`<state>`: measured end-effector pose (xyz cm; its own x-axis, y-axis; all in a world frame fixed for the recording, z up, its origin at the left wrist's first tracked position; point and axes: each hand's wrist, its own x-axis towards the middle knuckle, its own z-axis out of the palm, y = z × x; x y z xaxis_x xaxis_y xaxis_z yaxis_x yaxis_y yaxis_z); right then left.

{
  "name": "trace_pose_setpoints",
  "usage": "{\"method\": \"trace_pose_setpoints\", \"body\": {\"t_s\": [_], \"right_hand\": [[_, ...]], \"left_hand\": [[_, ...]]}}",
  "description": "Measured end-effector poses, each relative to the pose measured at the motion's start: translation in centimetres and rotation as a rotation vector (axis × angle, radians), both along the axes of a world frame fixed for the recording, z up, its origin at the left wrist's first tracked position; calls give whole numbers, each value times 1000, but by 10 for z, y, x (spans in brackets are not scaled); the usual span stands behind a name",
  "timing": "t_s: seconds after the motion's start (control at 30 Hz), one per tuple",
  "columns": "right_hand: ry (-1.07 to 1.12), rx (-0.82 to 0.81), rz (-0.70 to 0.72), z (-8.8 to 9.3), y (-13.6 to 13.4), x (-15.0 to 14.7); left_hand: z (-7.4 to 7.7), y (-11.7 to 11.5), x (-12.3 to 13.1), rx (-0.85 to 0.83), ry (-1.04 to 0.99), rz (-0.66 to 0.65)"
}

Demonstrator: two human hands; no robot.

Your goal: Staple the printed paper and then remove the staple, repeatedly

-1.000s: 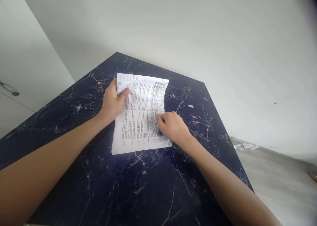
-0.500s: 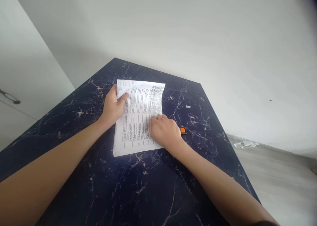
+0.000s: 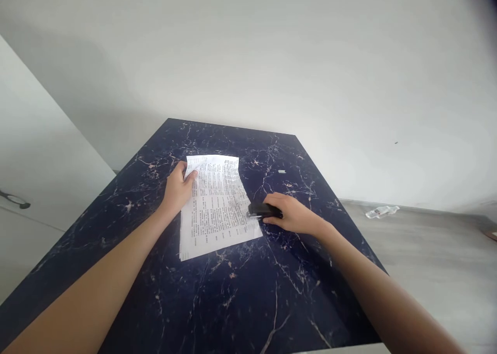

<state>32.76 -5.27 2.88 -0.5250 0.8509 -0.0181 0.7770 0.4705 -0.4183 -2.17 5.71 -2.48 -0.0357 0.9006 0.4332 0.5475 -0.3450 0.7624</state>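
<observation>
Printed sheets of paper (image 3: 213,204) lie on the dark table, their far part raised and the right side curving. My left hand (image 3: 179,186) grips their left edge, thumb on top and fingers behind. My right hand (image 3: 289,212) is closed round a black stapler (image 3: 266,210), whose front end points left and reaches the right edge of the paper. From here I cannot tell whether the paper lies between its jaws. The palm and fingers cover the stapler's back end.
The table (image 3: 233,312) has a dark blue marbled top. A small pale piece (image 3: 281,171) lies on it beyond the stapler. Clear plastic packaging (image 3: 382,211) is on the floor to the right. A white wall (image 3: 248,59) stands behind the table.
My right hand has left the paper's right side and taken hold of the stapler, bringing it against the paper's right edge. My left hand keeps its grip. The view has shifted slightly.
</observation>
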Motion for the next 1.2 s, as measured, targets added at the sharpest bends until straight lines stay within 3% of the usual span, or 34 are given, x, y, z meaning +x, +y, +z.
{"method": "trace_pose_setpoints", "body": {"t_s": [0.13, 0.2, 0.3, 0.4, 0.53, 0.7, 0.87, 0.97, 1.1, 1.2], "right_hand": [[86, 190, -386, -4, -6, 0], [183, 192, -472, 1, -3, -19], [292, 56, -423, 5, 6, -66], [290, 103, -346, -3, 15, -111], [185, 143, -341, -17, 11, -127], [181, 150, -420, -25, -36, -80], [188, 168, -635, -30, -93, -13], [193, 171, -733, -32, -112, 16], [332, 169, -754, -23, -106, 43], [382, 282, -774, -10, -66, 60]], "left_hand": [[-2, 2, 0, -44, 15, -23], [-3, 4, -1, -67, 5, -41], [-5, 7, -1, -78, 71, -71], [-5, 7, -1, -61, 197, -44], [-1, 2, -3, 62, 24, 43], [0, 0, -7, 159, -239, 84], [-4, 5, -8, 145, -202, 49], [-4, 6, -7, 164, -180, 32], [-5, 7, -9, 139, -211, 41], [-9, 11, -11, 106, -259, 55]]}}
